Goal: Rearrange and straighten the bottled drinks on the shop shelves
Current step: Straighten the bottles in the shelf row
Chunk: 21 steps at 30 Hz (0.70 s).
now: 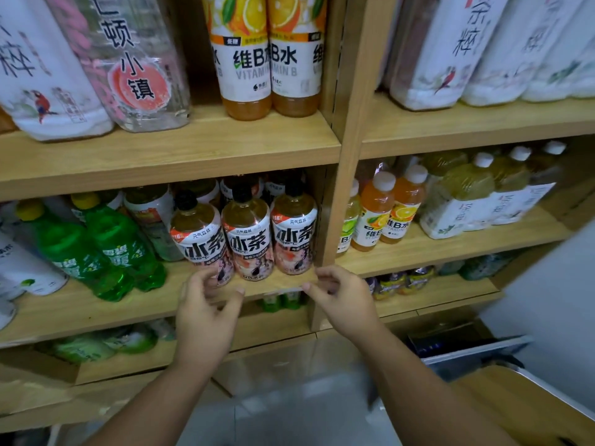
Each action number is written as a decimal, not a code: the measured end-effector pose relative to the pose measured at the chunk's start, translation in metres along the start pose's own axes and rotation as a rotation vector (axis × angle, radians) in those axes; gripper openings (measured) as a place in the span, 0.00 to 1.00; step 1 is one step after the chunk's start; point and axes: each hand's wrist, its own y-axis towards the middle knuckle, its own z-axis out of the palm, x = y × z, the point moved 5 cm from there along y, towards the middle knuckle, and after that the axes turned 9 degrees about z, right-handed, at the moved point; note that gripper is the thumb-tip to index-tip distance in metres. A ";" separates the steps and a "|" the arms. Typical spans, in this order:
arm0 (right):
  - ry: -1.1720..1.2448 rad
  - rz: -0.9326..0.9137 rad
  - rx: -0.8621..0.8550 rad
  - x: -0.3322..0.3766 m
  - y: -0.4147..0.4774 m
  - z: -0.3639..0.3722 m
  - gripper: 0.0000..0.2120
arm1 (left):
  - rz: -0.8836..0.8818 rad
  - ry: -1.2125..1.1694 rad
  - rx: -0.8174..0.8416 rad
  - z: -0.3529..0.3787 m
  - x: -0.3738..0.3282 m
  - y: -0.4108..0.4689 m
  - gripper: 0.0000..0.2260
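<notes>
Three iced-tea bottles with black caps and pink-white labels stand in a row on the middle shelf (96, 304): left bottle (200, 239), middle bottle (248, 236), right bottle (294, 233). My left hand (206, 304) is just in front of the left bottle, fingers loosely curled, fingertips near or touching its base. My right hand (341, 297) hovers at the shelf's front edge below the right bottle, fingers loosely curled, holding nothing. More of the same bottles stand behind the row.
Green soda bottles (106, 249) lean to the left on the same shelf. Orange vitamin drinks (376, 214) stand in the right bay, and others (248, 59) on the upper shelf. A wooden upright (347, 123) divides the bays. Lower shelves hold more bottles.
</notes>
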 end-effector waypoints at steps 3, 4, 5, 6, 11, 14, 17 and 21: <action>0.015 0.025 -0.044 -0.013 0.000 -0.034 0.21 | 0.071 -0.026 0.089 0.024 -0.037 -0.009 0.18; 0.023 0.027 -0.059 -0.015 0.001 -0.044 0.21 | 0.081 -0.040 0.134 0.032 -0.050 -0.011 0.18; 0.029 0.031 -0.074 -0.015 0.002 -0.054 0.20 | 0.093 -0.052 0.181 0.040 -0.064 -0.013 0.17; 0.035 0.028 -0.087 -0.013 0.003 -0.064 0.20 | 0.106 -0.064 0.228 0.049 -0.077 -0.012 0.17; 0.067 0.010 -0.160 -0.007 0.012 -0.097 0.19 | 0.155 -0.118 0.429 0.083 -0.126 -0.003 0.16; 0.054 0.060 -0.229 -0.015 0.016 -0.116 0.19 | 0.193 -0.144 0.509 0.107 -0.139 0.004 0.18; 0.044 0.103 -0.277 -0.023 0.019 -0.138 0.19 | 0.207 -0.183 0.574 0.131 -0.147 0.007 0.20; 0.067 0.098 -0.313 -0.024 0.034 -0.167 0.19 | 0.237 -0.216 0.577 0.160 -0.165 0.010 0.24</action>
